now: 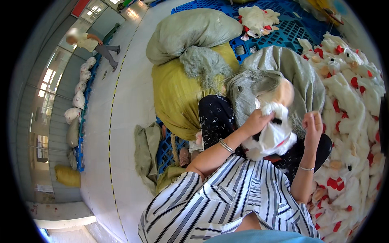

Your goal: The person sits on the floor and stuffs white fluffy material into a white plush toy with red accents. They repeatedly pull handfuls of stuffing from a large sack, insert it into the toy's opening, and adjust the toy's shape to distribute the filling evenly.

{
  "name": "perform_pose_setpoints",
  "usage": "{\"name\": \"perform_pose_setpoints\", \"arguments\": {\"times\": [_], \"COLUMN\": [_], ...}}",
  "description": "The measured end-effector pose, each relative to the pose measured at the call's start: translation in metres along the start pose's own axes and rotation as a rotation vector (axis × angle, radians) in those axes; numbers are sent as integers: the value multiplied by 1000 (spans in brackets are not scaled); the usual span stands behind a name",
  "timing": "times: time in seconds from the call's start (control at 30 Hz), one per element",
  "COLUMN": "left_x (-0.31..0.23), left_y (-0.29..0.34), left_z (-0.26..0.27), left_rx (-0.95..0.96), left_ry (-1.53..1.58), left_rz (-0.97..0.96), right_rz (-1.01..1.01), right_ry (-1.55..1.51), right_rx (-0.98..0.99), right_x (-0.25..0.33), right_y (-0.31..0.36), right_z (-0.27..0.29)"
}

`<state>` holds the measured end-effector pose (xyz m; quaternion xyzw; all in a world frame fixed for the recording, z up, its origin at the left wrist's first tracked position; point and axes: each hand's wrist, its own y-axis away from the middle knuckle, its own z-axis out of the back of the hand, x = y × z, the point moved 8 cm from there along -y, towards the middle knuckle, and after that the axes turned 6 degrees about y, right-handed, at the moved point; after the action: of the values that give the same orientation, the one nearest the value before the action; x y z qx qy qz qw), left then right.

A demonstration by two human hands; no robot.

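My left hand [258,121] grips a white plush toy skin [270,142] over my lap. The plush has black patches, a red mark and a beige piece [285,92] at its upper end. My right hand [312,125] is raised to the right of the plush, apart from it. Its fingers are curled closed, and anything in them is too small to make out. Just beyond my hands lies a silver-grey woven sack [279,60] with a frayed mouth.
A big heap of white plush skins with red parts [348,121] fills the right side. Stuffed sacks, one grey-green [194,32] and one yellow [174,97], stand ahead to the left. More plush [258,22] lies on blue pallets [285,22]. A person [95,42] walks at far left.
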<state>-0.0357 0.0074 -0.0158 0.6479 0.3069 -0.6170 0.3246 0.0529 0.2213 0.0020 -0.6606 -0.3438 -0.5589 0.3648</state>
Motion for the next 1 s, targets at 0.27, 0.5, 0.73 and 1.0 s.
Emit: {"name": "perform_pose_setpoints", "arguments": {"times": [0.27, 0.5, 0.73, 1.0], "left_x": [6, -12, -16, 26], "left_y": [-10, -13, -19, -48], "left_z": [26, 20, -17, 22], "left_rx": [-297, -394, -256, -323], "left_ry": [-21, 191, 302, -258], "left_rz": [-208, 48, 68, -10], "right_rz": [-40, -32, -502, -298], "right_ry": [182, 275, -204, -132], "right_rx": [155, 286, 445, 327], "right_x": [-10, -9, -44, 27], "right_y": [33, 45, 59, 62], "right_z": [-55, -58, -62, -29]}}
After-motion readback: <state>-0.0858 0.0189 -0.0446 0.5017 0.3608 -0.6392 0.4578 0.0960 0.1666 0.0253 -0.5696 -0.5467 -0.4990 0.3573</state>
